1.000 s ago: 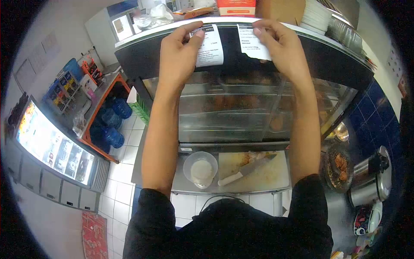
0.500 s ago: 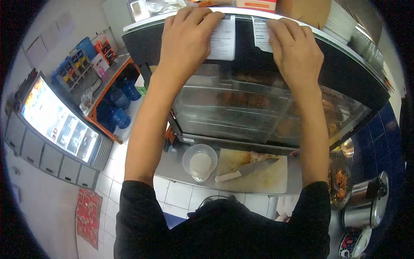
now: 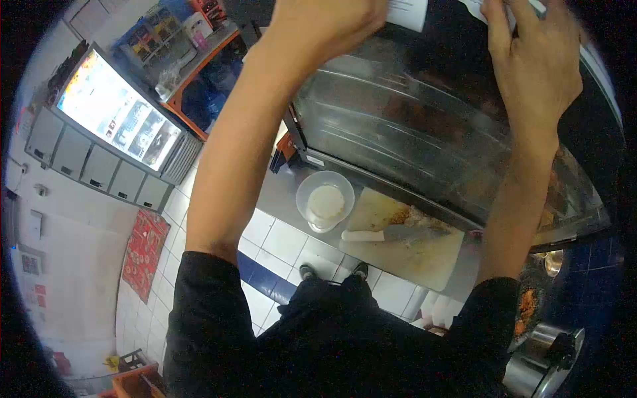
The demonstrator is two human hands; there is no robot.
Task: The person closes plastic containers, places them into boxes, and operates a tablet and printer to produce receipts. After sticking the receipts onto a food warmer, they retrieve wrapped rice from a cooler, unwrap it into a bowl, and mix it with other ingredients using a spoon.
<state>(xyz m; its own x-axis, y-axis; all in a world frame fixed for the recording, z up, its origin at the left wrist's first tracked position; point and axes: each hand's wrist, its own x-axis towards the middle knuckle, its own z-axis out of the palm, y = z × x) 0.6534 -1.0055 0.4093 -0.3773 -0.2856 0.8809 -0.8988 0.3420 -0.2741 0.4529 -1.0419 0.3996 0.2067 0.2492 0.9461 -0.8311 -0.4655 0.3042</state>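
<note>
Both my arms reach up along the front of a glass-fronted display case (image 3: 398,106). At the top edge of the view is my left hand (image 3: 332,23), its fingertips mostly cut off, beside a printed white paper sheet (image 3: 408,13) on the case's dark upper band. My right hand (image 3: 541,69) lies over the same band farther right, its fingers pointing up and apart. A second white paper (image 3: 474,8) shows right at its thumb side. Below the glass, a knife (image 3: 365,235) with a white handle lies on a stained cutting board (image 3: 424,262).
Left of the board stands a clear plastic bowl (image 3: 325,199) with something white inside. A pan of reddish food (image 3: 527,305) and a steel pot (image 3: 537,351) are at the right. A lit drinks fridge (image 3: 123,109) and a red mat (image 3: 144,255) are at the left.
The view has tipped down and turned, so the case and both hands sit higher and farther right. The case's top edge is now mostly out of view above the left hand.
</note>
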